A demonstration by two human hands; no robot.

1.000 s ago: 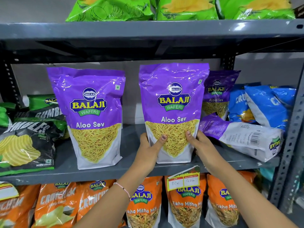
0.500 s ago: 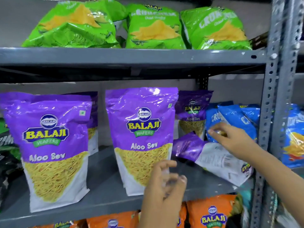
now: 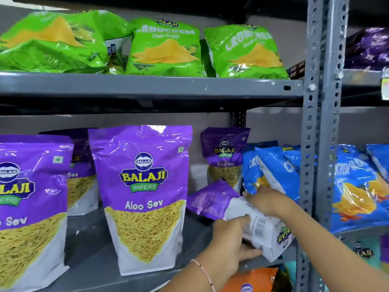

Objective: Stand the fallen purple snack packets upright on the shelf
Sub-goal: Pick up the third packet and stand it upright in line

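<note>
Fallen purple snack packet [image 3: 212, 199] lay on its side at lower right of centre on the grey shelf [image 3: 88, 247], printed back and barcode facing up, purple top end pointing left. Left hand [image 3: 229, 239] gripped its lower white end, thumb on top by the barcode, fingers [image 3: 250, 252] curled beneath. Right hand [image 3: 267, 201] pressed on its upper edge, fingers closed over the packet. Just left, centre of frame, stood an upright purple Aloo Sev packet [image 3: 143, 199]; another [image 3: 27, 207] at far left edge, smaller ones behind. Behind the fallen one, upright, a small purple packet [image 3: 224, 157] touching blue bags [image 3: 273, 169]. Across the top, green bags [image 3: 166, 49] on the upper shelf [image 3: 147, 87]. At right, a grey perforated upright [image 3: 315, 123].
</note>
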